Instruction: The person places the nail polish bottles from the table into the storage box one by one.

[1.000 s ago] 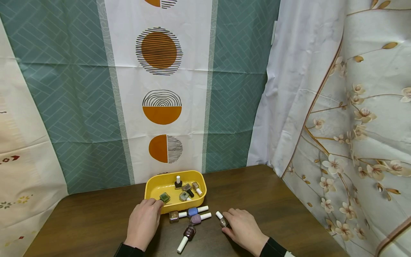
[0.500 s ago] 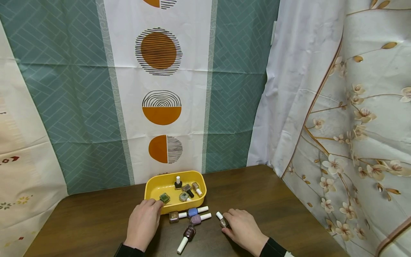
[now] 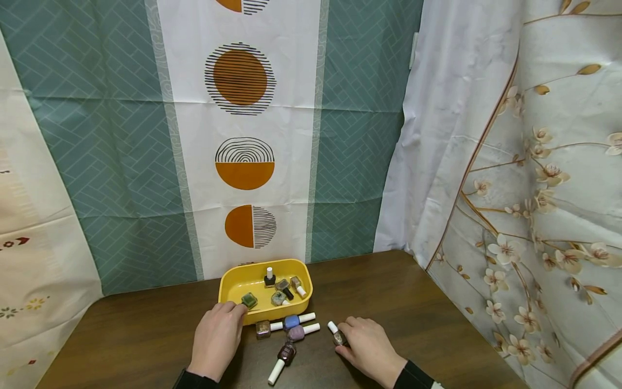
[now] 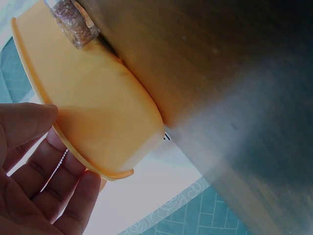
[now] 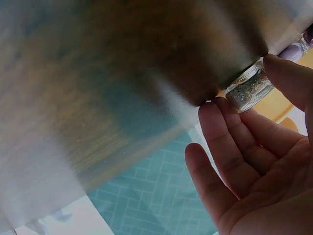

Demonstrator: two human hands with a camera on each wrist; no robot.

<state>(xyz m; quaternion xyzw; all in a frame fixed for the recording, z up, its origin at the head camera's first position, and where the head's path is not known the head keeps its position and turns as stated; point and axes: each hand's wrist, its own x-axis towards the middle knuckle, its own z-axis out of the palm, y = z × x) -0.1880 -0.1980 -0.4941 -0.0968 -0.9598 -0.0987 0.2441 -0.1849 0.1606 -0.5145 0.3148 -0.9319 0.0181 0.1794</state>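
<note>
My left hand [image 3: 220,336] holds the near left rim of a yellow plastic tray [image 3: 266,314], with the thumb [image 4: 32,120] on the outer wall's edge and the fingers curled at the rim. Inside the tray are several small nail polish bottles, among them a green one [image 3: 249,300] by my fingertips and an upright black one [image 3: 269,278]. On the table to the right, my right hand [image 3: 366,346] pinches a glittery nail polish bottle [image 5: 252,90] between thumb and fingers. Its white cap [image 3: 332,326] points away toward the upper left.
In front of the tray lie a brown-gold bottle [image 3: 263,328], a blue bottle [image 3: 291,321] and a lilac bottle [image 3: 296,333], all with white caps. A dark maroon bottle [image 3: 286,354] lies nearer. Curtains [image 3: 359,162] hang behind the wooden table [image 3: 131,335].
</note>
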